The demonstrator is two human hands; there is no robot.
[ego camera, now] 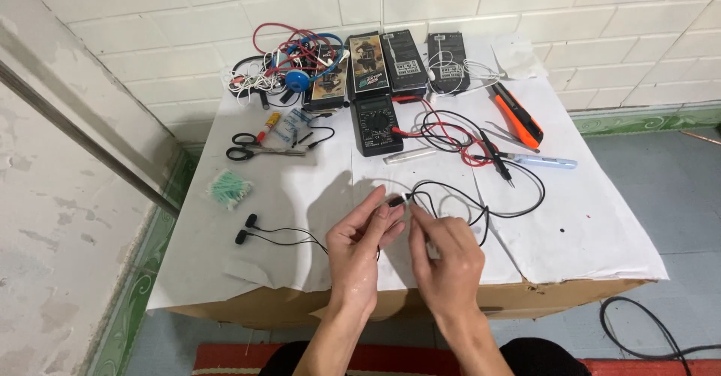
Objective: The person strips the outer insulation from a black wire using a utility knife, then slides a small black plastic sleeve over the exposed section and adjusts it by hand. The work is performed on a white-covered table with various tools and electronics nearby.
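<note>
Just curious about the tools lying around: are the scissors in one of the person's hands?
No, the scissors lie on the table's left side, while the left hand and right hand pinch a black cable.

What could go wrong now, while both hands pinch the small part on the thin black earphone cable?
The left hand and right hand pinch one short stretch of the earphone cable; a hard pull might break it. Its loops lie over the multimeter probe leads, so tugging may drag them. The earbuds near the edge could slide off.
</note>
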